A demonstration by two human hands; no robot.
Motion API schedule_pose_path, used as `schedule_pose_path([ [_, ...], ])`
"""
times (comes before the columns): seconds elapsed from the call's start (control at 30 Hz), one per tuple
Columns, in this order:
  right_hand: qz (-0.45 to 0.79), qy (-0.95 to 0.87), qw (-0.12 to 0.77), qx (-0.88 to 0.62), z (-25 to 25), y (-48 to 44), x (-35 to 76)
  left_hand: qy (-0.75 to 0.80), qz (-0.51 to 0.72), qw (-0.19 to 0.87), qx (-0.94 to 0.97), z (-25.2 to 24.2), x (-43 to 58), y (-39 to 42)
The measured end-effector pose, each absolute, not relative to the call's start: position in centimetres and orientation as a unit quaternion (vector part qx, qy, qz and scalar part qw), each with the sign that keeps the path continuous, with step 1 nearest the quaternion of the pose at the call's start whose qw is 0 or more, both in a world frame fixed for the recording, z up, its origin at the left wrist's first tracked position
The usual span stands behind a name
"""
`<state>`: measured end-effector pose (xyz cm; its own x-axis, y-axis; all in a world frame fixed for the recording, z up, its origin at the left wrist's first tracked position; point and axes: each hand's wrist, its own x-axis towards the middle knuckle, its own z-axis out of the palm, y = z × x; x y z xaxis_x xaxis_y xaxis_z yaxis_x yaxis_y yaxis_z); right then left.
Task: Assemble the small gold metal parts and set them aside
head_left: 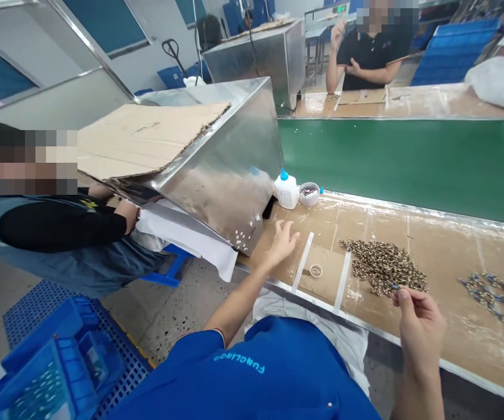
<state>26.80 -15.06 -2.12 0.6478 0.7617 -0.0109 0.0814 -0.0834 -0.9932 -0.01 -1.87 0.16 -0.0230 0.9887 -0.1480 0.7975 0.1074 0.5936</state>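
Note:
My left hand (pixel 283 242) hovers over the brown table surface with its fingers spread and nothing in them. It is nearest to a white bottle with a blue cap (pixel 286 192) and a small round tub (pixel 309 196) with something dark and white inside. My right hand (pixel 422 324) pinches a small piece with a blue end (pixel 395 287) between thumb and fingers, at the near edge of a heap of small brass-coloured metal parts (pixel 385 265). Further right lies a loose group of brass-coloured parts with blue bits (pixel 488 291). A small clear round cap (pixel 315 271) sits between white tape strips.
A metal box-like housing (pixel 230 169) topped with cardboard (pixel 147 137) stands to the left. Beyond the table runs a green conveyor belt (pixel 401 157). One person sits at the left; others are across the belt. Blue crates (pixel 46 373) stand on the floor at lower left.

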Motion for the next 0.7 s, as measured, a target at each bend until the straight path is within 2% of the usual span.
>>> schedule_pose_path([
  [0.1,0.261,-0.273,0.599,-0.706,-2.7,-16.1,28.5,0.764,0.128,0.231,0.589,0.3,-0.9,1.8],
  [0.3,0.208,-0.217,0.609,-0.734,-4.2,-18.3,30.2,0.788,0.107,0.230,0.562,0.8,-1.2,6.8],
  [0.43,0.117,-0.183,0.633,-0.743,-5.1,-17.8,32.6,0.777,0.106,0.224,0.579,1.0,-1.1,5.9],
  [0.53,0.037,-0.143,0.602,-0.784,-5.3,-16.4,35.6,0.755,0.105,0.235,0.603,1.3,-2.2,2.0],
  [0.63,0.006,-0.140,0.558,-0.818,-5.3,-14.8,38.7,0.649,0.122,0.323,0.678,2.1,-5.5,-3.7],
  [0.7,0.033,-0.206,0.548,-0.810,-5.4,-13.7,40.1,0.551,0.093,0.459,0.691,2.9,-8.9,-7.5],
])
